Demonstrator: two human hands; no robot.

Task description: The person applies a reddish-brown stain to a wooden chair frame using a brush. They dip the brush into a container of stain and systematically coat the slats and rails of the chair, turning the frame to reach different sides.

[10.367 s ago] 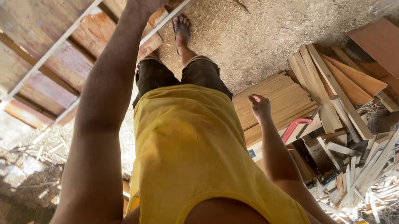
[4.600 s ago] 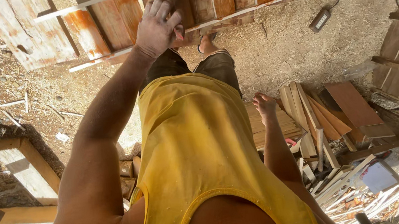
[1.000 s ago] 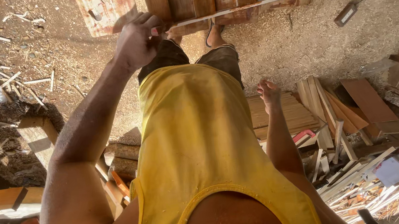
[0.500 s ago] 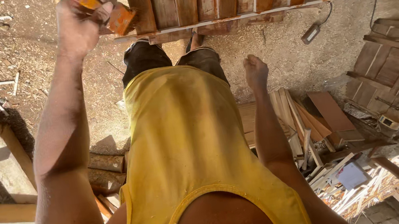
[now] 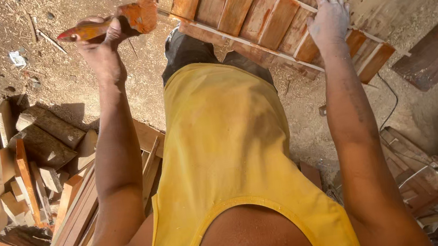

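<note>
The slatted wooden panel (image 5: 272, 14) now bears the flat-fingered right hand (image 5: 329, 19); left hand (image 5: 102, 48) grips a brush (image 5: 121, 22).

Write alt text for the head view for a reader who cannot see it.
Seen from above, a person in a yellow vest holds orange-stained wood pieces up in the left hand, while the right hand rests flat on a slatted wooden panel lying on a sawdust floor. Offcuts are piled at the left.

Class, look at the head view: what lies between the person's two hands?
Between the left hand holding an orange wood piece and the right hand pressed on the slatted panel, the head view shows the panel's near slats.
</note>
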